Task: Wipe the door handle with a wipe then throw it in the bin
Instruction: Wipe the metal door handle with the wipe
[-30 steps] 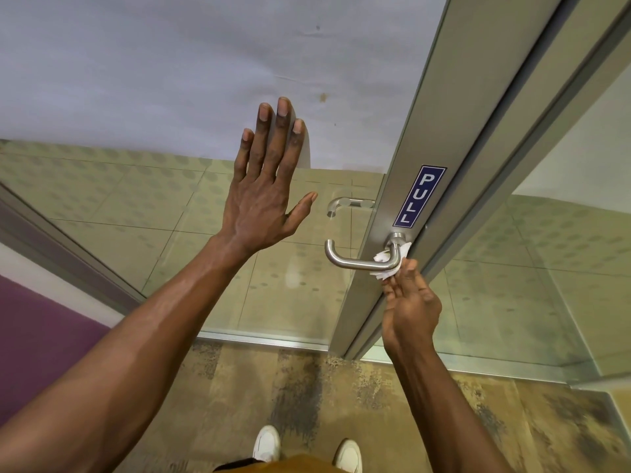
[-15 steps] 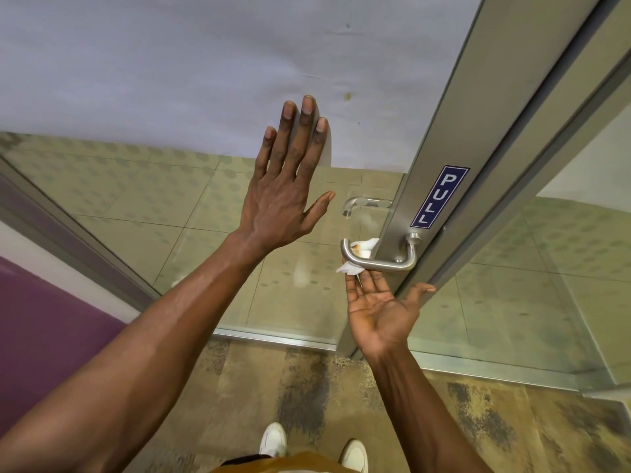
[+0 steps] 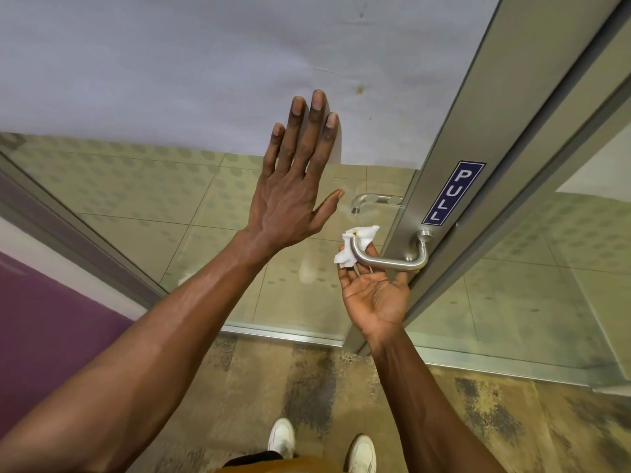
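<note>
Door handle (image 3: 392, 263), a metal lever, has the crumpled white wipe (image 3: 355, 245) bunched at its free end, pressed there by the nearly straight fingers of the palm-up right hand (image 3: 374, 297) beneath. The left hand (image 3: 293, 199), fingers spread, lies flat on the glass door (image 3: 143, 206) just beside.

Head view, down, near door handle (image 3: 389, 263)

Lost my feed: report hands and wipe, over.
Left hand flat on door. Right hand, palm up, presses wipe against handle end. Nothing in the way.
</note>
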`<action>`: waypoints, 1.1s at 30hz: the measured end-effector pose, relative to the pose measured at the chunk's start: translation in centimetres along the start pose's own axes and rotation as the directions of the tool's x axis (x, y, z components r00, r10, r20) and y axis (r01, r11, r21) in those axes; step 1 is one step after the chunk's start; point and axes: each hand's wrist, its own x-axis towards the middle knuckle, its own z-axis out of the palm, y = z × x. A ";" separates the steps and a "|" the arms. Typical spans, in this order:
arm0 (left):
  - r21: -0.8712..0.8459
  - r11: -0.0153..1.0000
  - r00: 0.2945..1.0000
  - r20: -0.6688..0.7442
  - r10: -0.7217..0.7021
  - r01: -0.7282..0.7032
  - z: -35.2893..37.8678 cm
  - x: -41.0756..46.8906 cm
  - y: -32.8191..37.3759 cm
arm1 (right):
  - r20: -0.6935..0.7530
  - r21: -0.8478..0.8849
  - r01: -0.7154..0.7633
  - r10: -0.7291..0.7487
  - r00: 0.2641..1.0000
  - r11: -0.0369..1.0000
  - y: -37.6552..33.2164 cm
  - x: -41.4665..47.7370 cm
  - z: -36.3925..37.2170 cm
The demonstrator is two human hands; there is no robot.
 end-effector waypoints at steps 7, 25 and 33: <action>0.004 1.000 1.000 -0.014 0.004 -0.004 0.3 0.1 0.0 | 0.025 0.002 -0.095 0.095 0.995 0.995 -0.8 1.1 -0.1; -0.015 1.000 1.000 0.000 -0.001 0.001 0.2 0.0 0.3 | 0.014 -0.127 -0.057 0.059 0.998 0.990 -0.1 -0.6 -0.9; -0.017 1.000 1.000 0.002 -0.014 0.014 0.2 0.0 0.6 | -0.432 -0.658 0.011 -0.389 0.814 0.753 -5.0 -5.5 -4.3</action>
